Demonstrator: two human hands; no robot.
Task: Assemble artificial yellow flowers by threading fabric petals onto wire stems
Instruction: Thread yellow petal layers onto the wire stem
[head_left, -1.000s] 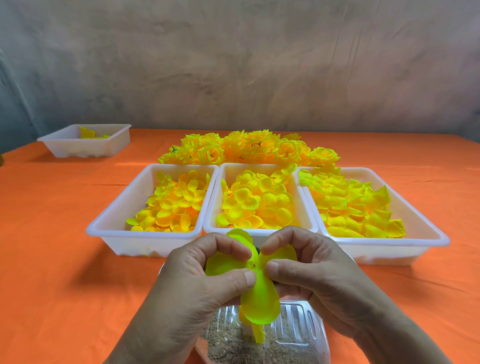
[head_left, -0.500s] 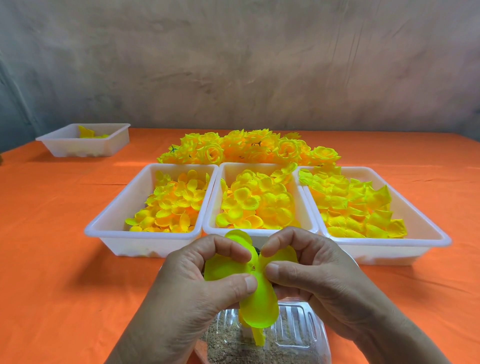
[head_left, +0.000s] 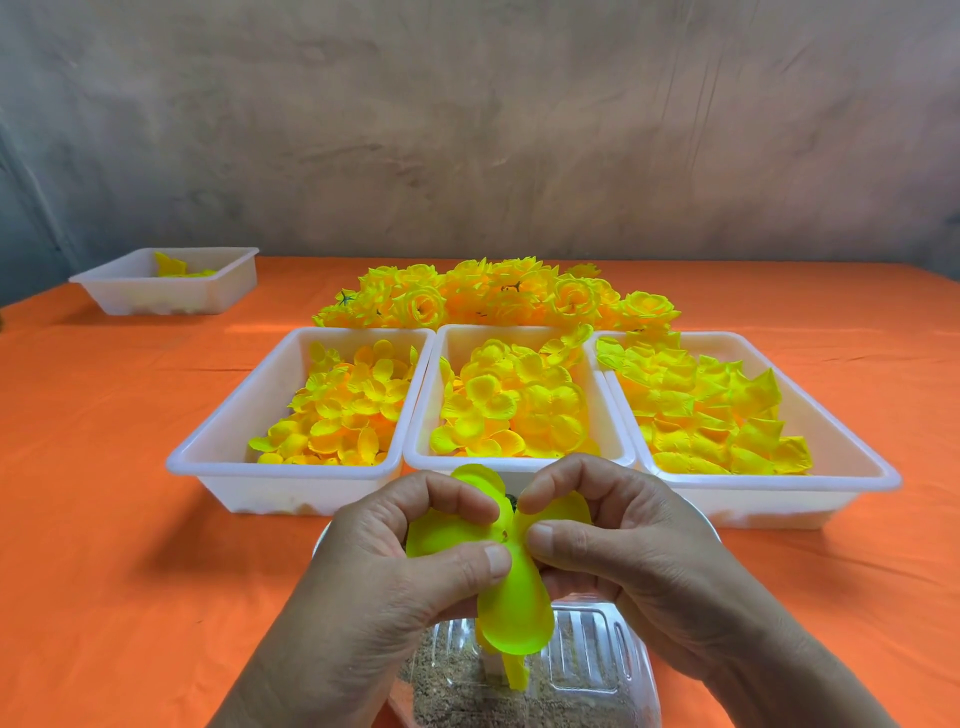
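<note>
A lime-yellow fabric petal piece (head_left: 514, 608) with several lobes is held in front of me at the bottom centre. My left hand (head_left: 384, 582) pinches its left side between thumb and forefinger. My right hand (head_left: 618, 556) pinches the right side the same way, the fingertips almost meeting at the small hole in the petal's middle. A short yellow piece (head_left: 517, 673) sticks out below the petal; a wire stem is not clearly visible. Three white trays hold loose yellow petals: left tray (head_left: 228, 457), middle tray (head_left: 426, 415), right tray (head_left: 852, 457).
A heap of finished yellow flowers (head_left: 498, 299) lies behind the trays. A smaller white tray (head_left: 130, 291) with a few petals stands far left. Under my hands sits a clear plastic container (head_left: 618, 670) holding brown granules. Everything rests on an orange tablecloth (head_left: 104, 467).
Both hands keep their pinch on the petal piece; the petal and fingers have shifted only very slightly.
</note>
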